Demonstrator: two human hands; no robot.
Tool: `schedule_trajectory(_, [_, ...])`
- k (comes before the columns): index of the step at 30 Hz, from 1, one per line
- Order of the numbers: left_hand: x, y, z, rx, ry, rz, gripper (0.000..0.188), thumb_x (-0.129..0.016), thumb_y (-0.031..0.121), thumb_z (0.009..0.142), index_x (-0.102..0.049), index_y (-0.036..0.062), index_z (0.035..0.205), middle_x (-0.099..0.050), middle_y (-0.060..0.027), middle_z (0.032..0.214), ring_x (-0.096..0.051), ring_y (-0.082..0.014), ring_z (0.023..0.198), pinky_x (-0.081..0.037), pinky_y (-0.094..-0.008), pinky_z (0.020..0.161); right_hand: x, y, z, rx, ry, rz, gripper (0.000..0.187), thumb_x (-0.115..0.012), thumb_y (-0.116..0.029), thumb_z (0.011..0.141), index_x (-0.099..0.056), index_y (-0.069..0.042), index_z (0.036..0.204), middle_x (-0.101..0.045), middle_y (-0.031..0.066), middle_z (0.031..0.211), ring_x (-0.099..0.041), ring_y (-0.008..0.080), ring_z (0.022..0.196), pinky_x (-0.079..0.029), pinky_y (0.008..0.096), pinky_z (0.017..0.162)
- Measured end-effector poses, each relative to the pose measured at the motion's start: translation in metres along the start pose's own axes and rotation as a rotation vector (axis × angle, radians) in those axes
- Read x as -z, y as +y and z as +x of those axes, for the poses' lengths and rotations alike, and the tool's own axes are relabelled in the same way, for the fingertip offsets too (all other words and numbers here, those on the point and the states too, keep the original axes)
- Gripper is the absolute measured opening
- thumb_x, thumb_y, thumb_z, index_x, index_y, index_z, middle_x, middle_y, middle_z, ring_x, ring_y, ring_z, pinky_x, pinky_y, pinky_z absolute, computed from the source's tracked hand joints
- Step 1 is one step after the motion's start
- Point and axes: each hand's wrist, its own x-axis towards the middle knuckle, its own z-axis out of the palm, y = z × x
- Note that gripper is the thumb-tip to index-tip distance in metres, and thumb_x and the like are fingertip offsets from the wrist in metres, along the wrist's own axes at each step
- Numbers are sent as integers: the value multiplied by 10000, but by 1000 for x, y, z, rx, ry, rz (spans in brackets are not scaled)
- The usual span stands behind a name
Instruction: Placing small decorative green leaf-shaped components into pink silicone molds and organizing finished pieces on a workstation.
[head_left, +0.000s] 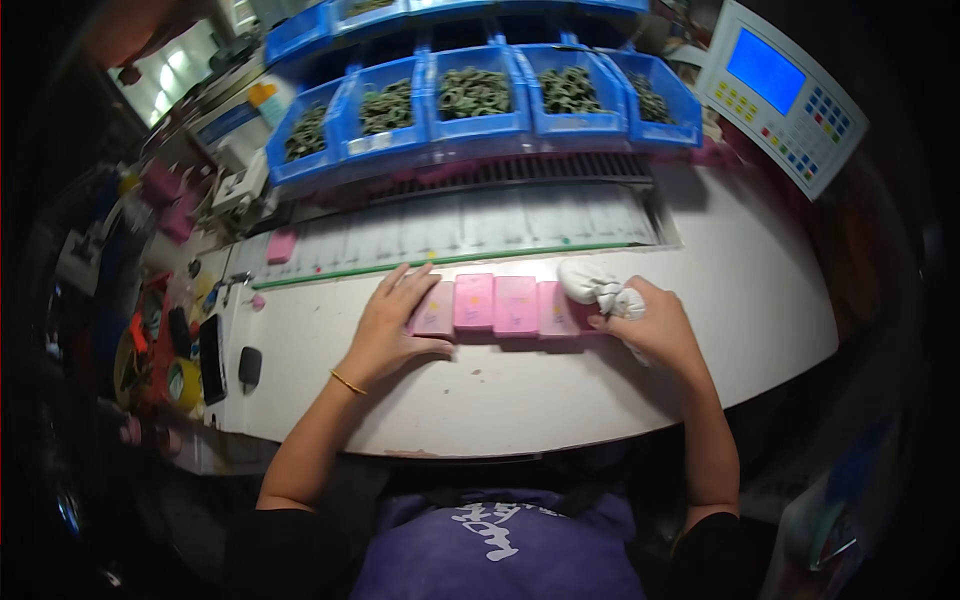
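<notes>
Pink rectangular blocks (pixel 516 305) stand side by side in a row on the white tabletop, with small marks on their faces. My left hand (pixel 385 325) rests around the row's left end, fingers spread and thumb apart, against the leftmost block (pixel 434 309). In my right hand (pixel 655 325) is a knotted white cloth pouch (pixel 588 281), gripped by its gathered neck. The pouch's rounded end lies over the top of the blocks at the row's right end. Part of the rightmost block is hidden by the pouch and my fingers.
Blue bins (pixel 478 125) of small dark greenish pieces line the back. Before them runs a pale marked strip (pixel 450 225) with a green front edge, bearing another pink block (pixel 281 247). A keypad panel with blue screen (pixel 785 95) stands right; a phone (pixel 213 358) lies left.
</notes>
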Motion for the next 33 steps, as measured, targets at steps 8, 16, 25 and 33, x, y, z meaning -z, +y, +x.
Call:
schedule_trajectory(8, [50, -98, -26, 335, 190, -49, 773, -633, 441, 930, -357, -2, 1500, -286, -268, 1577, -194, -406, 1495, -188, -470, 1210, -4, -22, 11, -30, 160, -277, 519, -794, -316, 761, -631, -33, 1165, -712, 201, 1005, -680, 357, 968, -507, 441, 855])
schedule_trajectory(16, [73, -210, 86, 526, -3, 131, 976, -731, 613, 779, -397, 45, 1498, -362, -230, 1552, -324, -357, 1451, -261, -396, 1190, -47, 42, 11, 343, 476, -617, 477, -651, -252, 913, -539, -17, 1312, -519, 181, 1406, -392, 353, 1363, -165, 535, 1191])
schedule_trajectory(25, [67, -276, 130, 364, -22, -36, 943, -719, 665, 776, -469, 62, 1456, -458, -145, 1502, -413, -297, 1389, -309, -397, 1180, -44, 50, 18, 284, 526, -618, 393, -637, -208, 921, -579, -22, 1263, -568, 132, 1374, -482, 314, 1267, -227, 528, 1158])
schedule_trajectory(33, [45, -307, 132, 407, -19, -1, 1011, -648, 718, 807, -386, 35, 1506, -376, -145, 1566, -300, -278, 1469, -216, -352, 1217, -43, 47, 24, 293, 561, -620, 379, -664, -251, 900, -618, -55, 1221, -583, 103, 1350, -513, 272, 1232, -269, 533, 1129])
